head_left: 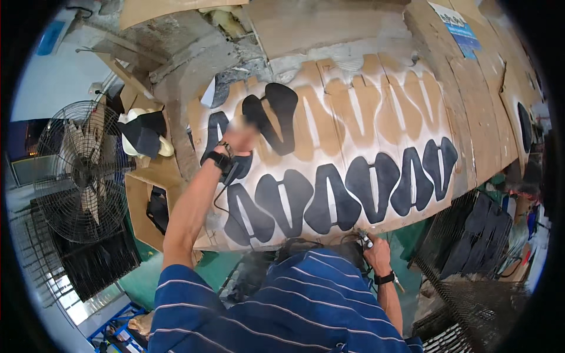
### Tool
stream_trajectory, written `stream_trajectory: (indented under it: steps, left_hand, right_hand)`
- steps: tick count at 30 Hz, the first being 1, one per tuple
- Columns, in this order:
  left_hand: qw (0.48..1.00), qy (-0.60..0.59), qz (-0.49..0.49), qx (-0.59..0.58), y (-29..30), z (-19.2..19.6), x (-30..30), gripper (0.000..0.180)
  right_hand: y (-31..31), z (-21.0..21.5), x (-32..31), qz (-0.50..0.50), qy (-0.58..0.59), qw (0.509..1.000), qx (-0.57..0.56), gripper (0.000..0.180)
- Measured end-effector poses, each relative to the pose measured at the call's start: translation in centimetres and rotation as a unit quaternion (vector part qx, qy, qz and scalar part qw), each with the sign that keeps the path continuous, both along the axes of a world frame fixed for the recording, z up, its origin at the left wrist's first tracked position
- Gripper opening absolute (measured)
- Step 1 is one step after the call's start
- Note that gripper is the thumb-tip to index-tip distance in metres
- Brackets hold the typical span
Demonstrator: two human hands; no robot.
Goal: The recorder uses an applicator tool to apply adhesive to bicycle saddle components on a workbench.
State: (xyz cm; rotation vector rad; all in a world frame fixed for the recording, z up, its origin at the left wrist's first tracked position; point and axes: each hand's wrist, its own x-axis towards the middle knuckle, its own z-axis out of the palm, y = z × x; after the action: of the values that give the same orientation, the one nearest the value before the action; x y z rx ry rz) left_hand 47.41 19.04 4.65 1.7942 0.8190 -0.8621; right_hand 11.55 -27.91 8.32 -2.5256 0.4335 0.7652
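Note:
My left hand (pixel 240 140) reaches over the far left of the cardboard sheet, at the edge of a black V-shaped cut piece (pixel 281 112). It seems to grip that piece, though its fingertips are blurred. Under and beside this hand lie more black pieces (pixel 215 130). Low at the near edge of the board, my right hand (pixel 378 255) is closed round a metal spray gun (pixel 366 239). Several matching black pieces (pixel 333 199) lie in a near row, alternately turned. Behind them, bare brown outlines (pixel 353 112) of the same shape show amid whitish overspray on the cardboard (pixel 376 150).
A large caged fan (pixel 82 170) stands at the left. Beside it are an opened cardboard box (pixel 141 203) and a white form with black material (pixel 144 132). At the right, dark pieces lie on a wire rack (pixel 477 235). Cardboard panels (pixel 471 112) line the right side.

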Motion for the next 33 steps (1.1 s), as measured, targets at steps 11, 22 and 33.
stream_trajectory:
  steps: [11, 22, 33]
  left_hand:
    - [0.983, -0.1, 0.153, 0.014, -1.4, -2.9, 0.5, 0.029]
    - [0.992, -0.09, 0.067, 0.059, 4.0, -1.8, 1.0, 0.028]
    - [0.997, -0.009, -0.062, 0.04, -0.9, -0.3, -3.5, 0.05]
  right_hand:
    - [0.0, -0.1, -0.1, 0.0, 0.008, 1.0, -0.021, 0.043]
    - [0.4, 0.8, 0.9, -0.001, 0.027, 1.0, -0.008, 0.044]
    - [0.2, 0.4, 0.5, 0.006, 0.022, 1.0, -0.017, 0.047]
